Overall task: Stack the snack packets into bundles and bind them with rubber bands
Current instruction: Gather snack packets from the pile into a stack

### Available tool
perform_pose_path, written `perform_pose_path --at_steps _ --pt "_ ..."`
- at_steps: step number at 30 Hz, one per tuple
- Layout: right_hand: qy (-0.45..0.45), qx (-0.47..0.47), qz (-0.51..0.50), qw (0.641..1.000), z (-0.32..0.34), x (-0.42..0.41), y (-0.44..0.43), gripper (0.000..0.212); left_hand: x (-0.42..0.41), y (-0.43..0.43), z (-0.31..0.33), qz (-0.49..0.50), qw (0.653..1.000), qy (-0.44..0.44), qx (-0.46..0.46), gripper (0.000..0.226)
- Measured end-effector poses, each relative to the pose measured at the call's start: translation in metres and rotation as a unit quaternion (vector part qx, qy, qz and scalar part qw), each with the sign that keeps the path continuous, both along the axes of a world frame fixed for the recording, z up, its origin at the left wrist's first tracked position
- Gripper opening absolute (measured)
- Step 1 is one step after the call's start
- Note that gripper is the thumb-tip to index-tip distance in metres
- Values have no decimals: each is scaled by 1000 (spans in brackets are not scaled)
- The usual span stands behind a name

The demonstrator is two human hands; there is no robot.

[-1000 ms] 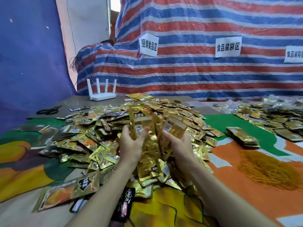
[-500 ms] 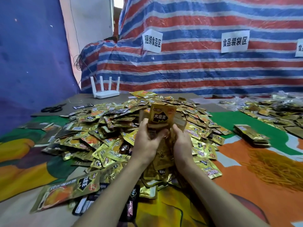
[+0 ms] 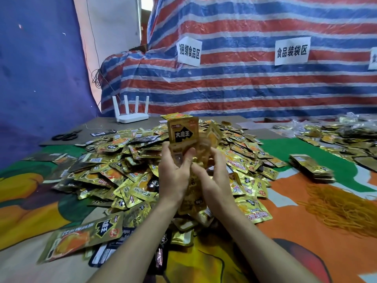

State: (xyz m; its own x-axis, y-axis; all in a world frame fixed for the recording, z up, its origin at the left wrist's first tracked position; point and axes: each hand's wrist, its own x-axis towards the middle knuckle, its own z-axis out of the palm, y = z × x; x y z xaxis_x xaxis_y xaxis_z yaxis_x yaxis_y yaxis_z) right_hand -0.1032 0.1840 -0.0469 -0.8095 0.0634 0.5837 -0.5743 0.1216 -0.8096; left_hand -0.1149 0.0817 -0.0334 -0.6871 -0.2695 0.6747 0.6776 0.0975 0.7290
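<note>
Packets [image 3: 183, 132] upright, gripped between left hand [image 3: 173, 174] and right hand [image 3: 214, 180].

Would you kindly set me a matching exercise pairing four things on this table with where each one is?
Things:
1. white router
2. scissors
3. rubber bands
4. stack of packets

Places:
A. gripped by the left hand and right hand
B. on the orange cloth, at right
C. far left, near the blue sheet
D. at the back, before the striped tarp

Pairs: 1-D, 2-C, 3-B, 4-A.
</note>
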Motion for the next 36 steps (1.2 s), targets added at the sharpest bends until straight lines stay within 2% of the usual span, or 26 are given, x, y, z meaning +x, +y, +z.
perform_pose_path --at_steps 4,9,13,16,19,22,27,31,36 --pt "-59 44 111 991 -4 0 3 72 -4 -7 3 70 997 30 25 25" --pt "-57 57 149 986 -2 -1 4 86 0 -6 5 45 997 26 48 37" --pt "-30 41 98 994 0 -1 4 86 -1 -4 7 -42 996 12 73 62" --pt "-21 2 68 997 3 -1 0 80 -3 -1 5 -93 994 -30 47 73" --pt "-40 -60 28 997 4 -5 -1 61 -5 3 -2 -106 993 -57 18 63" --pt "-45 -46 10 998 3 -10 1 47 -5 7 -11 -113 990 -80 -34 44" --pt "-61 -75 76 992 -1 -6 1 54 2 6 -13 -158 978 -133 -35 46" --pt "-25 -86 67 994 -1 -6 3 50 11 7 -12 -83 985 -120 -94 43" --pt "-32 -102 83 991 -5 -9 6 57 13 10 -12 -112 985 -106 -74 45"
